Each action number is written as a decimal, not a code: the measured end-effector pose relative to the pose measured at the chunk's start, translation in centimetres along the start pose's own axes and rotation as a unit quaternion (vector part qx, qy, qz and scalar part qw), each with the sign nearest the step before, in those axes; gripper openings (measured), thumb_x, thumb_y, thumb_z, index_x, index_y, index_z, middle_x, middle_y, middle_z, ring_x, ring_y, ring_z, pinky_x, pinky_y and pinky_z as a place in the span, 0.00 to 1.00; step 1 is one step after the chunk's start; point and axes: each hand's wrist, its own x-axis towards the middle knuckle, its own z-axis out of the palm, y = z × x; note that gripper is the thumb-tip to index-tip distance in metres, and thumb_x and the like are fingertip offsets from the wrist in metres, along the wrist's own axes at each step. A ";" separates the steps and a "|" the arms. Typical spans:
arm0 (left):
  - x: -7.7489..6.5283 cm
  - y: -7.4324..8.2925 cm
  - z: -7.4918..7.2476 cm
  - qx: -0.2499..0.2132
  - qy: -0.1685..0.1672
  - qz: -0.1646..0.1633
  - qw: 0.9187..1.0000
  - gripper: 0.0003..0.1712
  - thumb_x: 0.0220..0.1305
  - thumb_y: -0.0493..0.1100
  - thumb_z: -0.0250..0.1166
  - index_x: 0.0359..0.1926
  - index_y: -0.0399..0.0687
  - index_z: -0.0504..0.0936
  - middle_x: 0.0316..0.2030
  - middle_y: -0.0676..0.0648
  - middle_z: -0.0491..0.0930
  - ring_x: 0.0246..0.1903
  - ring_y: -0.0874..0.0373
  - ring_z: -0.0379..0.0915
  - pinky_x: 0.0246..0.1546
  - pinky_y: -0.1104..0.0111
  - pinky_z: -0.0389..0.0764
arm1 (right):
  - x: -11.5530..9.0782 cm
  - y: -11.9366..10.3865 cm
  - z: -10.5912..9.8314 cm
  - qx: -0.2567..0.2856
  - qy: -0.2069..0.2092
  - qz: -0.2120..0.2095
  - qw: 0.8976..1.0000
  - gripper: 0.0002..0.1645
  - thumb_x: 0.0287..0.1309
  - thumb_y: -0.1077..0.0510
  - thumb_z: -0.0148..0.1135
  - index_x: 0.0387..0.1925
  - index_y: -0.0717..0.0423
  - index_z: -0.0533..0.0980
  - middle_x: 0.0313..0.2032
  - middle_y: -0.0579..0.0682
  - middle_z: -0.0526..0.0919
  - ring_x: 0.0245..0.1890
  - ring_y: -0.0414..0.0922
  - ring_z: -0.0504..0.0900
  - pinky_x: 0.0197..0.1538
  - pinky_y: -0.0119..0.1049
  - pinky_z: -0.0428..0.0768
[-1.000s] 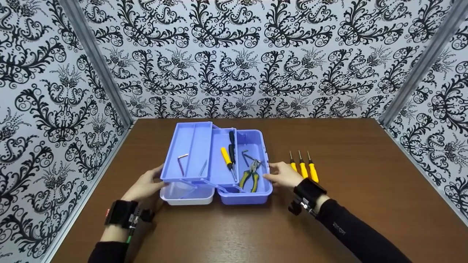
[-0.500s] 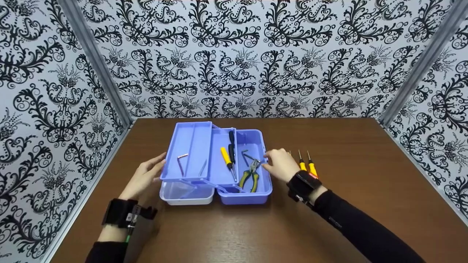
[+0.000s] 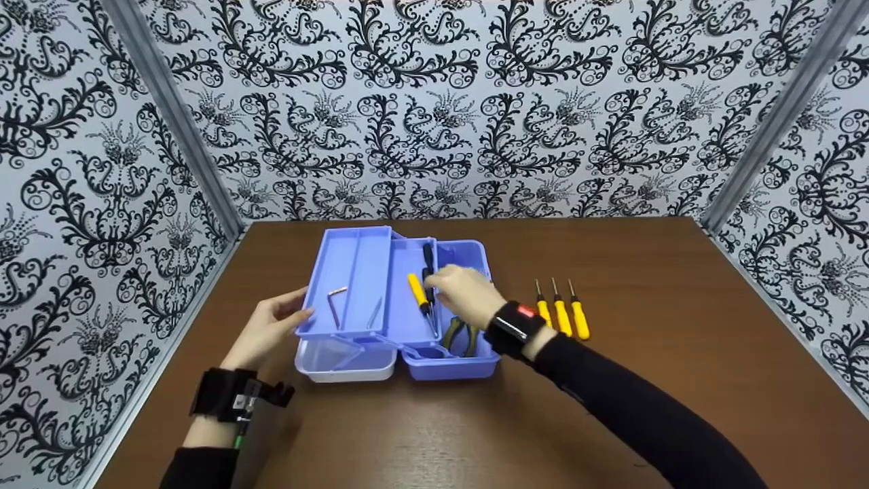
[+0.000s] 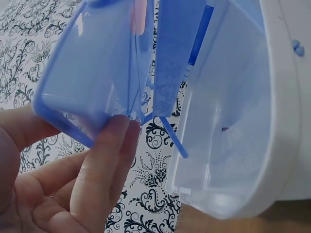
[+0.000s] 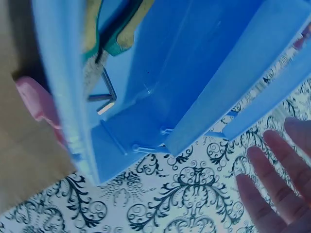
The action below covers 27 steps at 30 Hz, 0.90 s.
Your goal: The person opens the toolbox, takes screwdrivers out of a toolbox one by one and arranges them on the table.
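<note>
A lilac cantilever toolbox (image 3: 453, 369) stands open, its stepped trays folded out to the left over its whitish translucent lid (image 3: 346, 373). My left hand (image 3: 266, 329) pinches the outer edge of the upper tray (image 3: 336, 251), thumb on the rim and fingers beneath. Over the box's deep compartment my right hand (image 3: 465, 293) is raised, fingers extended and holding nothing in the right wrist view. Close to its fingertips lie a yellow screwdriver (image 3: 416, 288) and dark-handled ones in the middle tray. Below it are pliers (image 3: 470, 343), partly covered, and hex keys (image 5: 108, 99).
Three yellow screwdrivers (image 3: 561, 318) lie side by side on the brown table (image 3: 652, 305), right of the box. In the upper tray rest a reddish hex key (image 3: 334, 309) and a slim grey piece (image 3: 375, 312). Patterned walls (image 3: 434, 102) enclose the table.
My right hand has left the box's right side and moved left and up, over the compartment and middle tray. My left hand has shifted slightly up along the upper tray's edge.
</note>
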 end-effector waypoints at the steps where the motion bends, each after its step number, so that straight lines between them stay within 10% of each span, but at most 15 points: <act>1: 0.0 0.0 0.0 -0.004 0.000 -0.002 1.000 0.32 0.68 0.36 0.62 0.69 0.28 0.64 0.59 0.26 0.74 0.39 0.69 0.81 0.44 0.77 0.82 | 0.4 -0.1 0.3 -0.008 -0.001 -0.014 1.000 0.10 0.57 0.70 0.63 0.40 0.60 0.83 0.35 0.54 0.87 0.37 0.51 0.85 0.42 0.42 0.85; 27: -0.2 -0.3 0.2 -0.055 0.002 -0.026 0.998 0.32 0.70 0.36 0.60 0.70 0.28 0.62 0.62 0.24 0.70 0.40 0.69 0.81 0.45 0.76 0.83 | 2.9 -0.4 3.7 -0.142 -0.101 -0.052 0.983 0.08 0.55 0.66 0.63 0.27 0.52 0.83 0.29 0.49 0.84 0.31 0.46 0.82 0.32 0.39 0.84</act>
